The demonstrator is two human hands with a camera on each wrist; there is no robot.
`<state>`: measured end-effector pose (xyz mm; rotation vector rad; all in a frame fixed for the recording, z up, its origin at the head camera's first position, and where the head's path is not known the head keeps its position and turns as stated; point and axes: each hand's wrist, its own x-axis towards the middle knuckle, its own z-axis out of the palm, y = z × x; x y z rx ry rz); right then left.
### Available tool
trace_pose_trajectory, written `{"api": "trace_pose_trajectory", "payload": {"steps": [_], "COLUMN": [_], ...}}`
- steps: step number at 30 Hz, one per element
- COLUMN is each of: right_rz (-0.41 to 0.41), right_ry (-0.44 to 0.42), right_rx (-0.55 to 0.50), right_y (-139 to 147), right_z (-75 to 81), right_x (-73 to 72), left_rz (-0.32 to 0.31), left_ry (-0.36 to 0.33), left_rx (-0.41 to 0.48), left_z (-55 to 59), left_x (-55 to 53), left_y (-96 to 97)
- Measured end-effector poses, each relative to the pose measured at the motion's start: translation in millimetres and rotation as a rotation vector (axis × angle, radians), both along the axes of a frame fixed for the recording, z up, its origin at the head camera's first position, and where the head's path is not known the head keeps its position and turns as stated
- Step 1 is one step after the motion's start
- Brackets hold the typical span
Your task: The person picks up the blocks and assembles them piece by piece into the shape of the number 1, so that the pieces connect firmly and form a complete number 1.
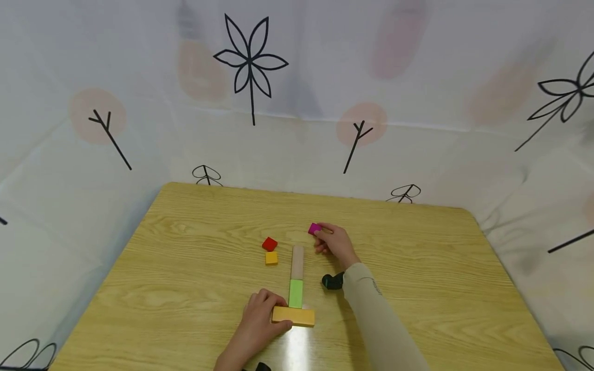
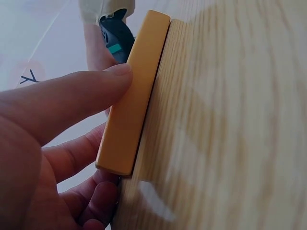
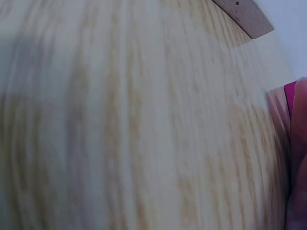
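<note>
Head view: right hand (image 1: 337, 245) pinches magenta block (image 1: 313, 227) just below centre; left hand (image 1: 258, 320) grips orange bar (image 1: 299, 317), bottom centre.

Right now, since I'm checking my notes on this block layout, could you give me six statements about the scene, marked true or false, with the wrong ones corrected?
1. The right hand holds a small magenta block. True.
2. The left hand touches no block. False: it grips the long orange block.
3. The bright green rectangular block lies between the pale beige rectangular block and the long orange block. True.
4. In the head view, the small red block lies right of the pale beige rectangular block. False: it lies left.
5. The small yellow block is nearer the wearer than the small red block. True.
6. The left hand reaches farther across the table than the right hand. False: the right hand does.
</note>
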<state>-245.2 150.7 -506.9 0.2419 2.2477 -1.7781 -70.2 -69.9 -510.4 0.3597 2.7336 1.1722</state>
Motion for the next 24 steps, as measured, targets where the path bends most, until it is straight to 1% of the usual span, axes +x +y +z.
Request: {"api": "trace_pose_trajectory", "payload": {"steps": [10,15,20,24], "right_rz": [-0.032,-0.004,0.028,0.036], "right_ry": [0.013,0.024,0.028,0.028], "right_rx": [0.033,0.011,0.023,0.015], "right_y": [-1.2,-0.6,1.1,1.4], "right_z": [-1.6,-1.5,-0.7,0.3], "right_x": [-0.4,-0.3,-0.3,0.3], "left_rz": [0.0,0.002,0.0,0.0], "left_ry": [0.009,0.012,0.014,0.012], "left_rx": [-0.007,-0.011,-0.014,-0.016], "left_z": [-1.2,-1.2,-0.4,0.9], "left_x": [0.6,0.3,0.3,0.9], "left_y": [0.1,0.2,0.4,0.8]}}
